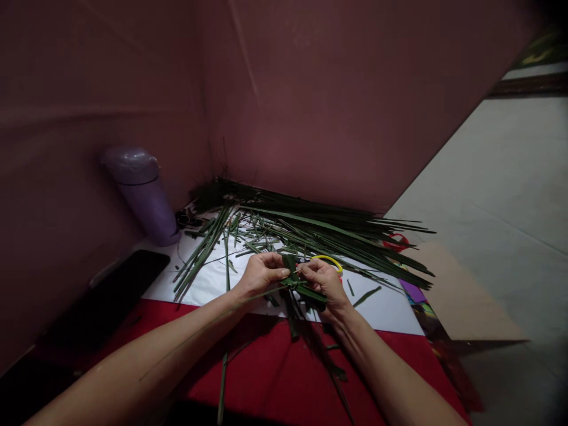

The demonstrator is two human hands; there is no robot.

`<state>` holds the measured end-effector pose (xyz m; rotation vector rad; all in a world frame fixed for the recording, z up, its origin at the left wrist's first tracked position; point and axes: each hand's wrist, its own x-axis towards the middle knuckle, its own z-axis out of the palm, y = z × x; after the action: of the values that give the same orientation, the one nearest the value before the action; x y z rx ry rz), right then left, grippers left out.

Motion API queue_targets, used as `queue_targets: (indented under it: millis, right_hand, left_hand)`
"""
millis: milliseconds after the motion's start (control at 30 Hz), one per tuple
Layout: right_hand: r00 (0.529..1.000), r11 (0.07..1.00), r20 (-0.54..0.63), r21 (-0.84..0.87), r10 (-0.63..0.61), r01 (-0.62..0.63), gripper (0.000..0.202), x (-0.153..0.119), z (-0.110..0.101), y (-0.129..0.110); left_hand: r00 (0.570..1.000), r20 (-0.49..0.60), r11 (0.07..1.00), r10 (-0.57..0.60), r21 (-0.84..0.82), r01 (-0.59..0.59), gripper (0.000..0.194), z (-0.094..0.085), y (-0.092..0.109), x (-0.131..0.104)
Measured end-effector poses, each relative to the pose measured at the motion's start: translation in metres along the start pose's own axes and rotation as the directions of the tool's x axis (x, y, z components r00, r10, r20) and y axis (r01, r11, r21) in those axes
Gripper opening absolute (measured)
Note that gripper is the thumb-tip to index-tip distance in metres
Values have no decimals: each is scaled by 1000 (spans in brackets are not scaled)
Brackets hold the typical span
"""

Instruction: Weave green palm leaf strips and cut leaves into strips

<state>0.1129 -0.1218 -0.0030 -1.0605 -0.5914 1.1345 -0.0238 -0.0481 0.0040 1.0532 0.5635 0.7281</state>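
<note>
Two plain pink walls (310, 106) meet in a corner and fill most of the upper frame. Below them, a bright red cloth (248, 378) covers the lower middle, with a smooth white sheet (386, 313) across the centre. On the sheet lies a broad heap of long, narrow, dark-green leaf strips (328, 222), fanning towards the right. A tall purple bottle with a rounded lid (151, 207) leans at centre left.

Just below the frame's centre, the left hand (264, 275) pinches a folded dark-green leaf piece (290, 264) between thumb and forefinger. The right hand (328, 287) pinches at the piece's right side, fingers curled around it; which strand its fingertips hold is too small to tell. Good handling would probably mean the left pinch pressing the crossing flat while the right draws one strip at a time, evenly, without creasing or splitting it. The long tails hanging towards the bottom of the frame could tangle, so parting them first would likely help. Scissors with a yellow handle (331, 260) lie just behind the right hand; short green offcuts (367, 296) lie right of it, best kept out of the folds.
</note>
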Motion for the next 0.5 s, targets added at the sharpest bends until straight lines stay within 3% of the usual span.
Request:
queue_targets:
  millis: [500]
  right_hand:
    - [992, 992, 86, 78, 89, -96, 25, -2, 1, -2]
  left_hand:
    - [999, 38, 1000, 23, -5, -23, 29, -2, -4, 1]
